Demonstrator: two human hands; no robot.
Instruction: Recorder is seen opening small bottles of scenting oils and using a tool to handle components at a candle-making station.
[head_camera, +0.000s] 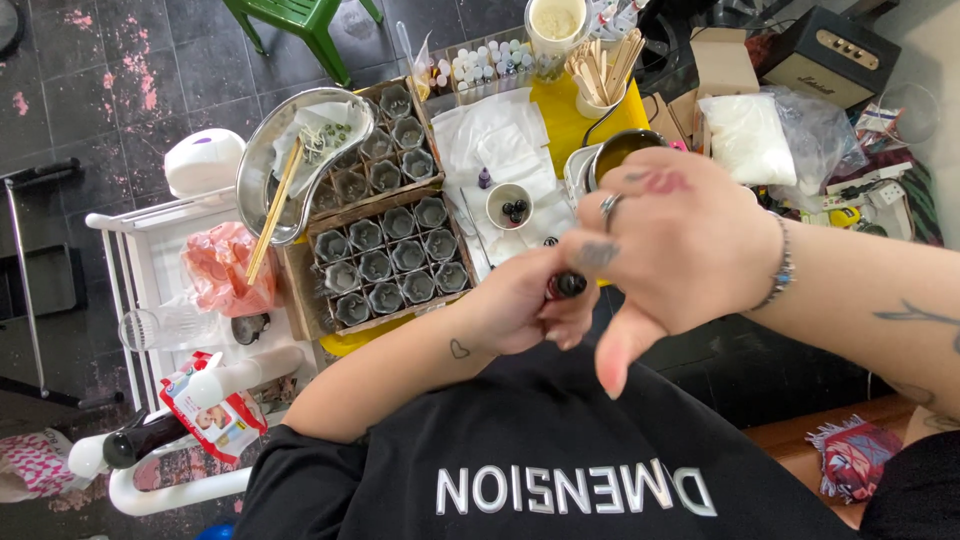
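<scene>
Both hands meet in the middle of the frame, close to the person's chest, and I think this is so that the small thing between them stays steady and near to the eyes. The left hand (520, 310), lower and a little left of centre, is closed around a small dark bottle (568, 286), of which only the dark round end shows between the fingers. The right hand (675, 245) comes over it from the right with the wrist bent, the back of the hand turned to the camera and the thumb pointing down; its fingers curl toward the end of the bottle, but they are hidden behind the hand, so I cannot tell if they grip it or only touch it. On the counter (560, 125) above the hands, things stand within easy reach: a cardboard tray of small grey moulds (385, 262) in rows at centre left, a metal kidney dish (290, 150) with wooden chopsticks (272, 210) lying across it at upper left, a small white cup with dark beads (510, 207) on white tissue, and a cup of flat wooden sticks (600, 70) at the top.
</scene>
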